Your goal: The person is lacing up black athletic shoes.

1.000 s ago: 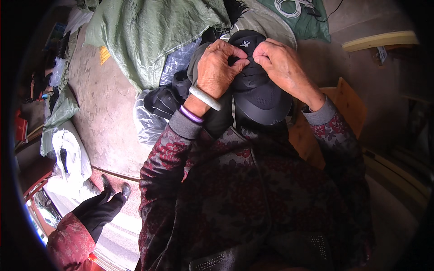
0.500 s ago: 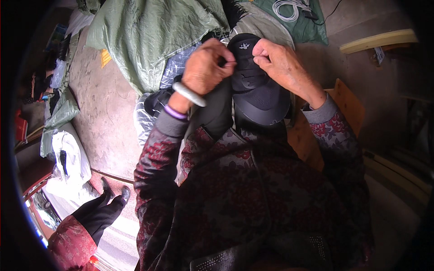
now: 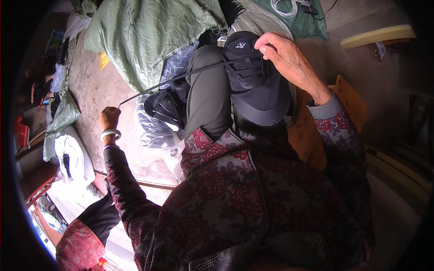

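Note:
A black sneaker [image 3: 260, 97] rests on my right thigh, its toe toward me and its tongue, with a small light emblem, away from me. A long black shoelace [image 3: 176, 77] runs taut from its upper eyelets out to the left. My left hand [image 3: 110, 118] is closed on the far end of that lace, well left of my knees. Beside the tongue's right edge, my right hand [image 3: 282, 53] has thumb and forefinger pinched together. Whatever they hold is too small to make out. Several lace rows cross the shoe's middle.
Clear plastic bags with black shoes [image 3: 165, 108] lie left of my legs. A green woven sack [image 3: 153, 36] spreads ahead. An orange-brown wooden board [image 3: 312, 140] stands at my right. At lower left is another person [image 3: 81, 244]. A white cable coil [image 3: 285, 8] lies far ahead.
My left hand has swung from beside the shoe far out to the left and toward me, drawing the shoelace out straight. My right hand has stayed by the tongue. The other person has shifted slightly.

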Motion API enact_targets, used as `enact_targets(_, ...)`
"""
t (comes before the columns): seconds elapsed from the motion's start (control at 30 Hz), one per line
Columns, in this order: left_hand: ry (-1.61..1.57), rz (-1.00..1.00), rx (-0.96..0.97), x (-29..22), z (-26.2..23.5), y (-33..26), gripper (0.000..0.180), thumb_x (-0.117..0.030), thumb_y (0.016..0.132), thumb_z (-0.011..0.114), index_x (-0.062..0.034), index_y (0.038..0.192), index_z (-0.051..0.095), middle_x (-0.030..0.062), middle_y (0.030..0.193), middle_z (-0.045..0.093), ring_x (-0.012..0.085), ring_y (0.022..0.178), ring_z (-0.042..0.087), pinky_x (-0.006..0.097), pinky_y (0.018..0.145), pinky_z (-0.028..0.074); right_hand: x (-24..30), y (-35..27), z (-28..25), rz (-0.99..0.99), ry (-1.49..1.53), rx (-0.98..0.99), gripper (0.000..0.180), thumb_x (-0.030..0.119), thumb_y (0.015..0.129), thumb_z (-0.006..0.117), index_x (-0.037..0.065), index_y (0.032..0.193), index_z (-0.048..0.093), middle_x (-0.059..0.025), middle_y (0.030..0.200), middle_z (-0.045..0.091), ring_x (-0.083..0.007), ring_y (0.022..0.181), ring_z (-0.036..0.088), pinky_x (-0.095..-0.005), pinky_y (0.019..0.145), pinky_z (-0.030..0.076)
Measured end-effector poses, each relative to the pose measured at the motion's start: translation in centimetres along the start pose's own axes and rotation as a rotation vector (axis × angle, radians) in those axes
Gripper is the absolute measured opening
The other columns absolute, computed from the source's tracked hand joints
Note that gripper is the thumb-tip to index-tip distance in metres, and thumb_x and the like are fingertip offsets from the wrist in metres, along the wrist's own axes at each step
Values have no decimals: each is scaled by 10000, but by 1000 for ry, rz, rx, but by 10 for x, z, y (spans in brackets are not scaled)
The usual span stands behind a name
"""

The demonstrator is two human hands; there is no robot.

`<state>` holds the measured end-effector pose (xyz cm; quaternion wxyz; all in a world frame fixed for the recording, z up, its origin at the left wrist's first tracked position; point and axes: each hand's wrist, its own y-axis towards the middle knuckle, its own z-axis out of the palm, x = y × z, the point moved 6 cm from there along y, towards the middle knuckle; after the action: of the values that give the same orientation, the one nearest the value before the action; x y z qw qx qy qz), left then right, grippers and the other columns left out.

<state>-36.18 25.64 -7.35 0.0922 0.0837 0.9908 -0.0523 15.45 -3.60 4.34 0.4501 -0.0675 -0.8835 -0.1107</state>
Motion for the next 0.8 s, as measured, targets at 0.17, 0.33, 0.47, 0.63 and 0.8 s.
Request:
enact_targets(0.17, -300, 289, 174, -110, 34, -21, 167, -181, 824, 704, -48, 925, 714, 116, 911, 733, 260, 835, 716, 357, 740, 545, 0, -2, -1, 48, -20, -33, 148, 108, 948, 526, -14, 1010, 584, -121, 958, 635, -240, 836, 633, -353, 782, 498)
enact_targets(0.33, -732, 538, 210, -263, 14, -70, 169, -96, 859, 731, -51, 1009, 666, 76, 888, 684, 150, 710, 651, 285, 653, 521, -16, -11, -15, 119, -81, -95, 138, 96, 933, 539, -11, 1009, 586, -101, 908, 631, -216, 801, 616, -336, 761, 495)
enact_targets(0.47, -655, 734, 246, -338, -5, -104, 196, -97, 848, 742, -22, 1005, 652, 98, 894, 659, 174, 668, 615, 313, 644, 508, -35, -19, -18, 217, -23, -73, 151, 113, 929, 565, -7, 1017, 593, -76, 850, 616, -174, 766, 582, -311, 736, 486)
enact_targets(0.63, -658, 778, 310, -356, -2, -107, 220, -99, 876, 737, -29, 1063, 645, 16, 891, 660, 85, 787, 608, 241, 724, 495, -41, -24, -14, 210, 7, -51, 162, 125, 956, 570, 11, 1067, 605, -27, 896, 625, -117, 768, 572, -280, 726, 485)
enact_targets(0.8, -719, 739, 413, -354, 6, -105, 215, -104, 894, 727, -18, 1071, 641, 6, 921, 667, 78, 823, 605, 238, 754, 496, -45, -27, -9, 181, -40, -51, 143, 128, 956, 575, 16, 1038, 609, -21, 891, 624, -109, 746, 560, -269, 698, 468)
